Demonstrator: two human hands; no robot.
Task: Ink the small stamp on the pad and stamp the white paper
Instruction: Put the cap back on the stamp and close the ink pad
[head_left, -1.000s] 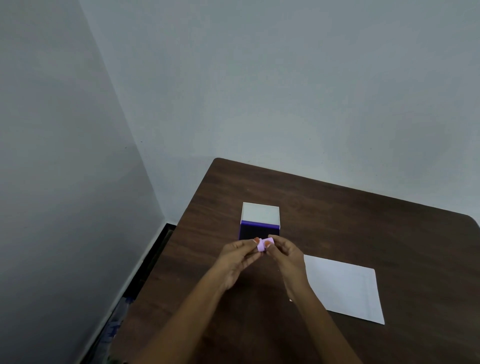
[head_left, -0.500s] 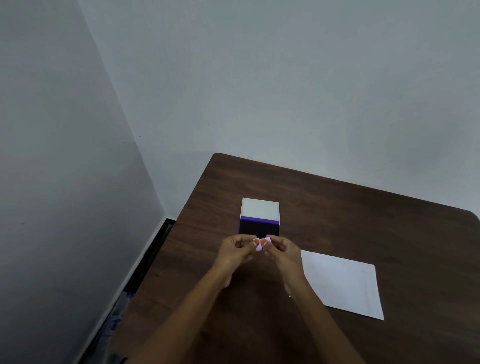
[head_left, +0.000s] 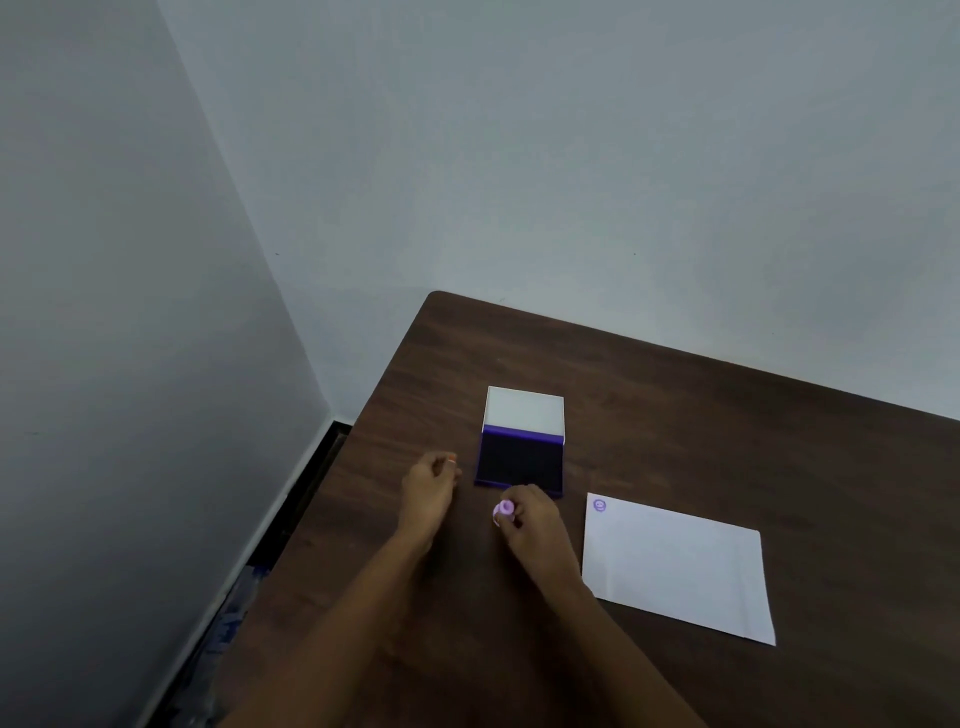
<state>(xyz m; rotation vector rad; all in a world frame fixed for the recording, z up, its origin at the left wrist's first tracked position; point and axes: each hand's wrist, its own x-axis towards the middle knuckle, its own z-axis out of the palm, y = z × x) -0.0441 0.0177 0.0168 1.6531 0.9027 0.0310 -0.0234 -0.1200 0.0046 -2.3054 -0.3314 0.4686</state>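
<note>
Left hand (head_left: 428, 486) loosely curled on brown table (head_left: 727, 415), holding nothing visible. Open purple ink pad (head_left: 521, 461) just beyond and between hands, lid upright. Right hand (head_left: 530, 519) pinches small pink stamp (head_left: 505, 512), nearer pad; pad lies up-left of it. White paper (head_left: 675, 566) right, purple mark (head_left: 600, 505) at top-left corner.

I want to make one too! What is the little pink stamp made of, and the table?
The stamp, held in the right hand, looks like smooth pale pink-purple plastic, though it is too small to be sure. The table looks like dark brown wood or wood-look laminate: faint grain streaks show and the finish is matte.
</note>
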